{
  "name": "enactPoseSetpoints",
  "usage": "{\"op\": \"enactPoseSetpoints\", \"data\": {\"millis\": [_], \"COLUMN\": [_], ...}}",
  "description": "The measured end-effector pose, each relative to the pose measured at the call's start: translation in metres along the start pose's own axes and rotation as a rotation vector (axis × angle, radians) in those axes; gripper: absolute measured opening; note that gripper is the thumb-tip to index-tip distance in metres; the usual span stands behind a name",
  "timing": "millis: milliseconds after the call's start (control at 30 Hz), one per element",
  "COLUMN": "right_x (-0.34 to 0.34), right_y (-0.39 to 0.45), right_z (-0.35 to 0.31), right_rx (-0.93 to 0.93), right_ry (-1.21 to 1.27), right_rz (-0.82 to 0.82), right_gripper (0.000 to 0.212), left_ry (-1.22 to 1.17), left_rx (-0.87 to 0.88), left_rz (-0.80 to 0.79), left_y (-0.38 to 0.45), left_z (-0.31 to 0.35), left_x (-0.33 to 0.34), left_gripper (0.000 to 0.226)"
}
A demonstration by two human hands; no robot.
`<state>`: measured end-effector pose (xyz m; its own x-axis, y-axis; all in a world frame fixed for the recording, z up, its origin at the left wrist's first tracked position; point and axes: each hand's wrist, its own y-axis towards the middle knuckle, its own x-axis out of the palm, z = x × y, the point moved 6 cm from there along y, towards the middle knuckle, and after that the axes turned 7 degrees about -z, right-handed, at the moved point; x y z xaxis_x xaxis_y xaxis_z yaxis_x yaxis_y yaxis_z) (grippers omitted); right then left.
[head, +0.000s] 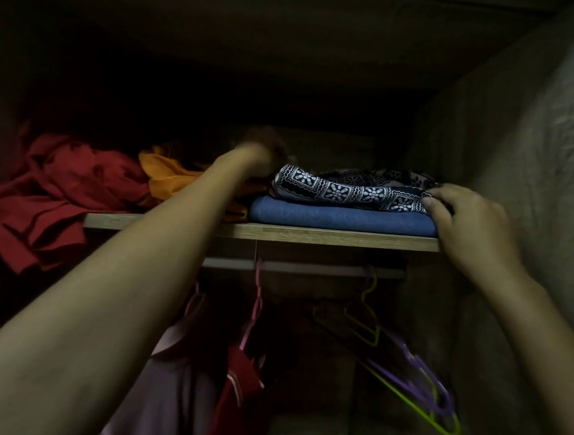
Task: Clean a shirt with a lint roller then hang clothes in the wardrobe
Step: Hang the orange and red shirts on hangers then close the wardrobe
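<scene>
Patterned cloth (349, 188) folded atop blue cloth (340, 217) on wardrobe shelf (311, 235). Right hand (467, 217) pinches its right end. Left hand (256, 158) at left end, blurred; grip unclear.

Both arms reached up to the wardrobe shelf (311, 235). The right hand (467, 221) pinched the right end of a folded black-and-white patterned cloth (349, 188) lying on a folded blue cloth (340, 218), while the left hand (259, 156) was blurred at its left end. Red clothes (57, 192) and an orange garment (168, 177) lay to the left, and hangers (414, 375) hung from the rail (309, 269) below.
</scene>
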<state>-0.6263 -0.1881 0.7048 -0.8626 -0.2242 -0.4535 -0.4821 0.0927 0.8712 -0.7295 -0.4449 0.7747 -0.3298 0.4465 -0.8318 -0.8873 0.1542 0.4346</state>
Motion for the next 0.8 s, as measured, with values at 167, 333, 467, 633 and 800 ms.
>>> {"op": "enactPoseSetpoints", "data": {"millis": [167, 333, 467, 633, 800], "right_x": [0.003, -0.004, -0.014, -0.005, -0.003], "right_y": [-0.001, 0.003, 0.013, 0.01, 0.009], "right_z": [0.005, 0.004, 0.01, 0.001, -0.001], "right_rx": [-0.029, 0.04, 0.128, 0.05, -0.05], "right_ry": [0.016, 0.236, 0.259, 0.065, 0.044], "right_rz": [-0.054, -0.101, -0.088, -0.173, -0.149], "right_gripper": [0.037, 0.047, 0.036, 0.033, 0.039], "left_ry": [-0.06, 0.011, -0.035, 0.009, 0.141], "left_rx": [-0.149, -0.146, -0.084, -0.095, -0.054], "left_rz": [-0.027, -0.01, -0.016, -0.066, 0.189], "left_y": [0.009, 0.027, 0.01, -0.013, -0.023], "left_z": [-0.026, -0.04, -0.031, -0.013, -0.012], "left_x": [0.014, -0.01, -0.01, 0.003, -0.011], "left_gripper": [0.032, 0.035, 0.041, 0.055, 0.026]}}
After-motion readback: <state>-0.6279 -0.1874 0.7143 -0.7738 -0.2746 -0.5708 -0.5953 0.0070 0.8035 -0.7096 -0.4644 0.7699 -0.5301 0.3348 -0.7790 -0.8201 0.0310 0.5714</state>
